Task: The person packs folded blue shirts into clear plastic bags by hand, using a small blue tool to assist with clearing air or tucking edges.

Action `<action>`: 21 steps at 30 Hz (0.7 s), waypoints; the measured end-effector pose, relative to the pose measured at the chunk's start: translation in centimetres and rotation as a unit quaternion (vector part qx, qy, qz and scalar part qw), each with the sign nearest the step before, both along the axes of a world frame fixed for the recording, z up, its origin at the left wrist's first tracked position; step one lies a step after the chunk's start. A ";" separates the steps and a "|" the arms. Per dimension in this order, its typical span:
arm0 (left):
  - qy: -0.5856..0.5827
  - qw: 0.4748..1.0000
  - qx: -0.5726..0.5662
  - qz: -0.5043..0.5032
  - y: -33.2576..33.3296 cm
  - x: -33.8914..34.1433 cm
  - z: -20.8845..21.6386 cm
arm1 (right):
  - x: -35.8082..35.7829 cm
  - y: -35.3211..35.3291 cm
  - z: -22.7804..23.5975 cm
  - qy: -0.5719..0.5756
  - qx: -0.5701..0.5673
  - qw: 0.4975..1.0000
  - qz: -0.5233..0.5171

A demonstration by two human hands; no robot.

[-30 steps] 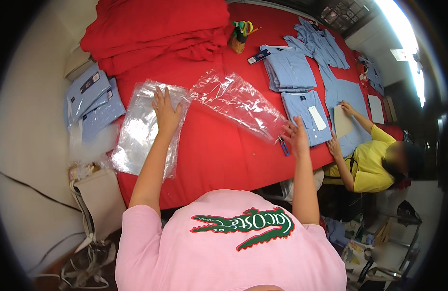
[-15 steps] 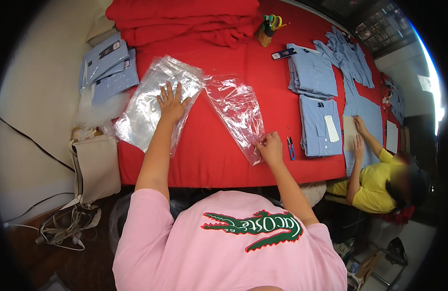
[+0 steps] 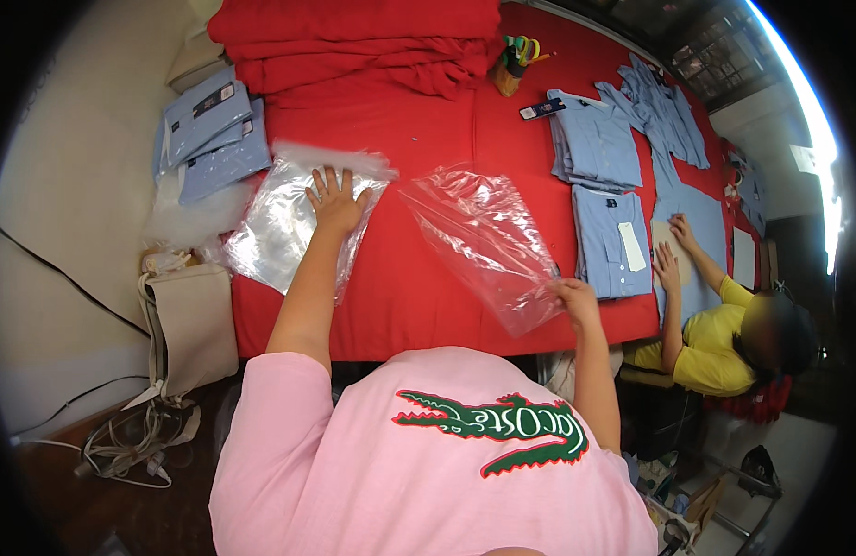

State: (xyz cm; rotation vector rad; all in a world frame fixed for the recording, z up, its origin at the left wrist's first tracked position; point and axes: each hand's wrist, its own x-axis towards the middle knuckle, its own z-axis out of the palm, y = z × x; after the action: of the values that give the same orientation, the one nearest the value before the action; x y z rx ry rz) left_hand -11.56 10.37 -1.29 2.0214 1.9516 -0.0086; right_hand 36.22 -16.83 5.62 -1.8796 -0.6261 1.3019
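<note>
My left hand (image 3: 336, 201) lies flat, fingers spread, on a stack of clear plastic bags (image 3: 284, 218) at the left of the red-covered table. A single clear plastic bag (image 3: 484, 236) stretches slantwise over the red cloth, apart from the stack. Its near right corner is pinched in my right hand (image 3: 574, 295), close to the table's front edge. Just beyond that hand, a folded light-blue shirt (image 3: 599, 246) with a white tag lies on the table.
Bagged blue shirts (image 3: 210, 139) lie at the far left, and folded red cloth (image 3: 354, 46) at the back. A cup of scissors (image 3: 511, 69) stands near more folded blue shirts (image 3: 595, 139). At right, a co-worker in yellow (image 3: 715, 343) presses a board (image 3: 671, 255) on blue fabric.
My right hand has moved right, drawing the single bag away from the stack, and the bag now covers the spot where the small blue snips lay. My left hand stays on the stack.
</note>
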 end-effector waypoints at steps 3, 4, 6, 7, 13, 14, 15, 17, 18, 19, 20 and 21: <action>0.014 0.998 -0.054 0.005 1.2 0.3 0.9 | 4.7 -2.4 3.7 -0.061 0.046 0.995 -0.068; -0.005 1.000 -0.005 -0.005 1.1 0.1 0.4 | 5.8 -3.6 5.1 -0.079 0.078 0.990 -0.092; -0.019 1.000 0.011 -0.021 1.5 -0.3 -0.1 | 7.0 -6.0 7.0 -0.020 0.244 0.957 -0.153; -0.006 1.000 0.005 -0.020 1.7 -1.0 -0.2 | 6.0 -6.7 9.3 -0.021 0.263 0.953 -0.148; -0.365 0.927 0.074 0.039 -3.3 5.7 4.3 | -6.1 -7.1 15.6 -0.272 0.345 0.896 0.067; -0.498 0.867 0.018 0.009 -6.2 8.2 6.4 | -7.6 -6.8 14.9 -0.264 0.318 0.903 0.120; -0.588 0.799 -0.125 -0.024 -8.8 10.4 8.2 | -9.3 -6.7 14.4 -0.257 0.290 0.906 0.171; -0.668 0.668 -0.320 -0.073 -13.8 13.9 9.5 | -11.6 -6.2 10.9 -0.239 0.278 0.893 0.259; -0.673 0.631 -0.375 -0.090 -15.9 15.1 9.4 | -12.7 -5.7 11.2 -0.167 0.172 0.919 0.314; -0.676 0.639 -0.358 -0.089 -17.5 16.4 8.9 | -13.4 -5.9 8.9 -0.145 0.182 0.909 0.345; -0.679 0.647 -0.337 -0.084 -18.8 17.4 8.3 | -14.0 -5.9 7.2 -0.103 0.178 0.913 0.353; -0.681 0.655 -0.318 -0.079 -19.7 18.1 7.4 | -14.4 -6.0 5.7 -0.062 0.173 0.915 0.358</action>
State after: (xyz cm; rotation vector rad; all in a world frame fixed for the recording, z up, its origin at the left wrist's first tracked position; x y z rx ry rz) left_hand 6.53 -9.32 6.14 1.0060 0.5987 0.5368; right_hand 21.84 -22.79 11.36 -1.4838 -1.6097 1.3793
